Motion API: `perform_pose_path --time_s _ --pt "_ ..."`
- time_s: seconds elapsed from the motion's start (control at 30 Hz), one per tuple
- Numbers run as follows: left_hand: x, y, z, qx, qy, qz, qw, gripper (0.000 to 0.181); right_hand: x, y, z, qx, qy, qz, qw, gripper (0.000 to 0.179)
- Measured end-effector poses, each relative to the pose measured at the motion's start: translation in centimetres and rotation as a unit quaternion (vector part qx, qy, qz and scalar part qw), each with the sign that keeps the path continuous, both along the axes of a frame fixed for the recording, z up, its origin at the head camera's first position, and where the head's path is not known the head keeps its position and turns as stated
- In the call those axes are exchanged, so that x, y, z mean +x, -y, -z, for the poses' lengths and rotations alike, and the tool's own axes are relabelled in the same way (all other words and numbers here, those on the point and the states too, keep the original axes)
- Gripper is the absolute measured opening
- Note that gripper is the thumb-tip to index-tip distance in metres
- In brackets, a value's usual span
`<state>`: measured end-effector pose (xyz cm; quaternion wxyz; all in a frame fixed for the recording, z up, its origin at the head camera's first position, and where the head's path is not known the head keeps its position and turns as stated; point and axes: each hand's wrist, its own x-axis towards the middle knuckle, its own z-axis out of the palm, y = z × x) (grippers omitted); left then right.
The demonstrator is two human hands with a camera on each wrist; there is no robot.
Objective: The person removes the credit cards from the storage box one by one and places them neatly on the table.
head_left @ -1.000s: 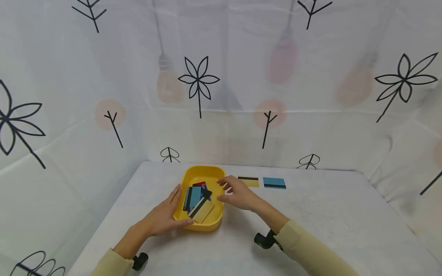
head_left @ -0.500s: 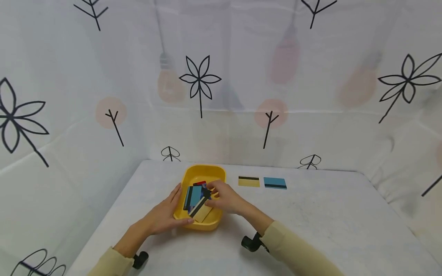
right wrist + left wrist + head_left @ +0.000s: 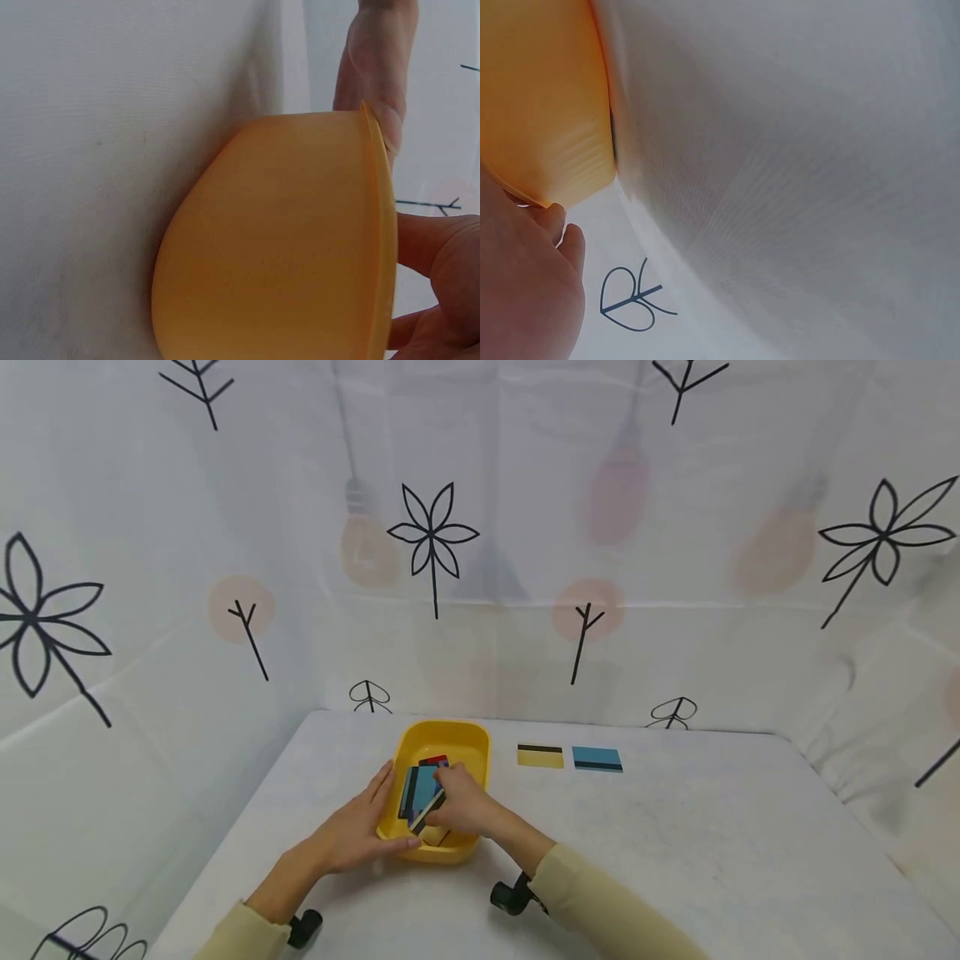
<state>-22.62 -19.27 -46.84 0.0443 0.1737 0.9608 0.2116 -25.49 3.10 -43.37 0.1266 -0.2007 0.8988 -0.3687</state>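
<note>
A yellow plastic tub (image 3: pixel 415 735) stands on the table with several cards lying in it. My left hand (image 3: pixel 352 831) rests against its left side, fingers extended along the wall and thumb across the near rim. My right hand (image 3: pixel 467 800) reaches into the tub, its thumb and fingers down on the cards. It partly covers a yellow card (image 3: pixel 435 836) with a black stripe and overlaps the blue card (image 3: pixel 424 787) beside it. I cannot tell whether its fingertips pinch a card. A red-edged card (image 3: pixel 433 761) shows at the back of the pile.
Right of the tub, a yellow card (image 3: pixel 540 758) and a blue card (image 3: pixel 597 760), both black-striped, lie side by side on the white table (image 3: pixel 675 852). A patterned white cloth (image 3: pixel 495 652) hangs behind and at the sides.
My right hand has moved left and down from over the tub's right rim to the cards inside, covering the dark card. My left hand has stayed in place.
</note>
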Motion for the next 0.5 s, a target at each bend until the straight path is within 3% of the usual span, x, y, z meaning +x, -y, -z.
perform_pose_path --time_s 0.27,0.5 --pt "-0.1 -0.1 -0.1 0.004 0.011 -0.007 0.9999 0.118 0.1 1.4 0.4 0.084 0.003 0.023 0.9962 0.062" --pt "0.0 -0.3 0.0 0.002 0.015 -0.015 0.9998 0.118 0.2 1.6 0.6 0.094 0.013 0.034 0.9949 0.053"
